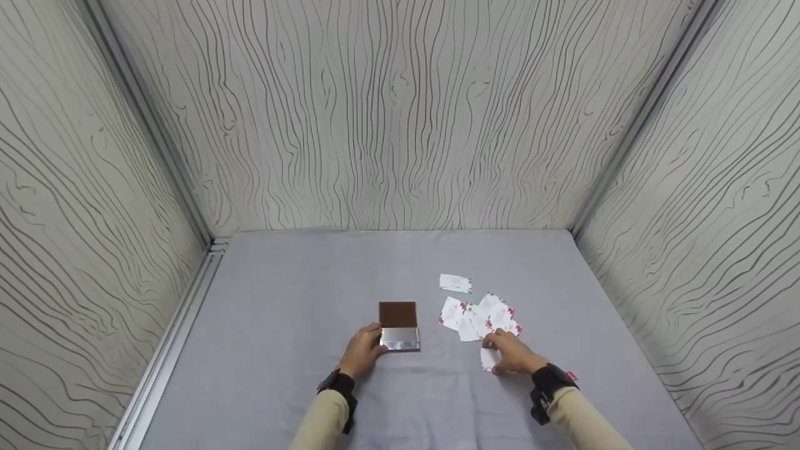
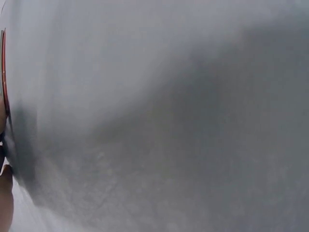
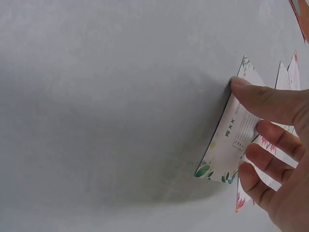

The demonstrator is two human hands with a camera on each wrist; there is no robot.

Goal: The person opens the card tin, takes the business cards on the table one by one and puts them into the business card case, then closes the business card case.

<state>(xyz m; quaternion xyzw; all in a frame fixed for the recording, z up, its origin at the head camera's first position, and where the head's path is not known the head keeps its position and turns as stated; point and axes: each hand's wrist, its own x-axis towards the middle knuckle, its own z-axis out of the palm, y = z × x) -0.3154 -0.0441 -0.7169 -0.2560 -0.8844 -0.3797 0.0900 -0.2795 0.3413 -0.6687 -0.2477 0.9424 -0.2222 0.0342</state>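
Observation:
My left hand [image 1: 362, 351] grips the left edge of an unfolded card case [image 1: 397, 315], with a brown flap at the back and a shiny silver part in front. In the left wrist view only fingertips and a thin reddish edge of the case [image 2: 4, 72] show at the far left. My right hand [image 1: 514, 354] pinches a white business card [image 3: 224, 140] printed with green leaves, thumb on its near edge and fingers opposite. Just beyond that hand lie several overlapping white cards [image 1: 470, 326] with red flower corners.
A single white card [image 1: 455, 283] lies apart behind the overlapping ones. Grey cloth [image 1: 300, 281] covers the table. Patterned panels [image 1: 387, 125] enclose the back and both sides, and a metal rail [image 1: 169, 344] runs along the left edge.

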